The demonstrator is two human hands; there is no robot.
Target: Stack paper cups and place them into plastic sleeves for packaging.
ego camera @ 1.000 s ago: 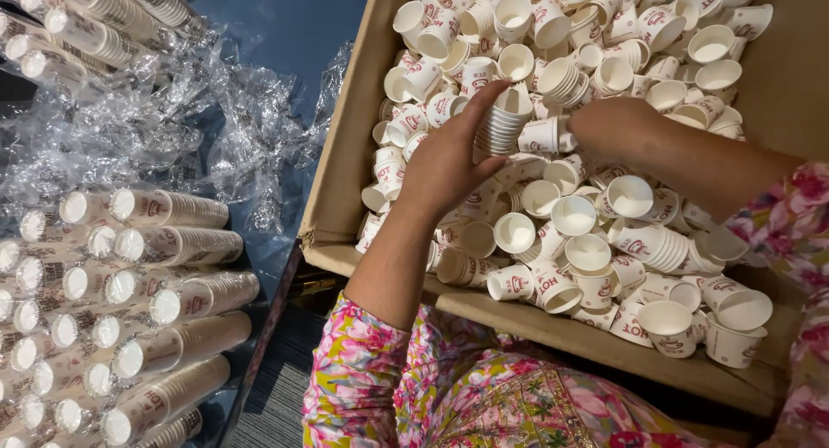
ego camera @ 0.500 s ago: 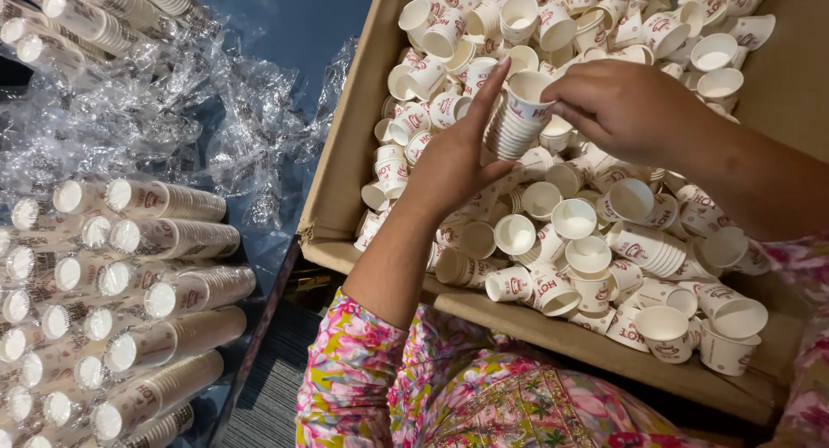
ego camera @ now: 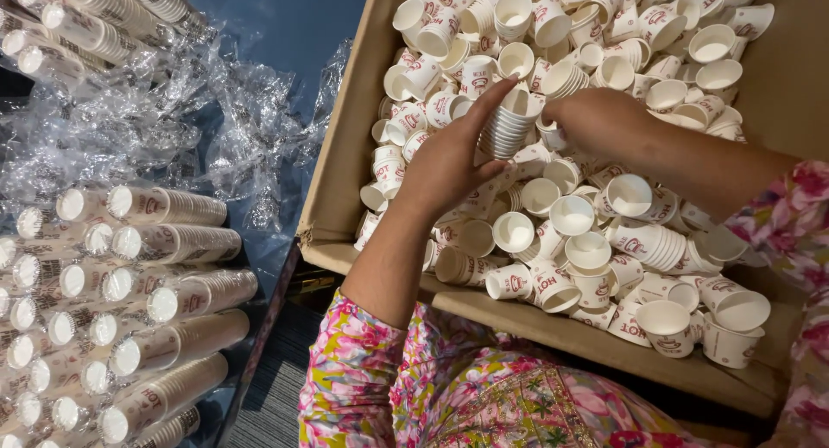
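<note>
A large cardboard box (ego camera: 345, 154) is full of loose small white paper cups (ego camera: 596, 241) with red print. My left hand (ego camera: 449, 159) grips a short nested stack of these cups (ego camera: 509, 124) above the heap, fingers wrapped around its side. My right hand (ego camera: 596, 120) reaches in from the right, just beside the stack's top, fingers curled down among the loose cups; what it holds is hidden. Both forearms come from floral pink sleeves at the bottom.
Long sleeves of stacked cups in clear wrap (ego camera: 164, 249) lie in rows at the lower left, more at the top left (ego camera: 86, 25). Crumpled clear plastic wrap (ego camera: 216, 129) lies on a blue surface between them and the box.
The stack in my left hand has shifted slightly left and lower. My right hand let go of the stack's top and dropped to the loose cups beside it.
</note>
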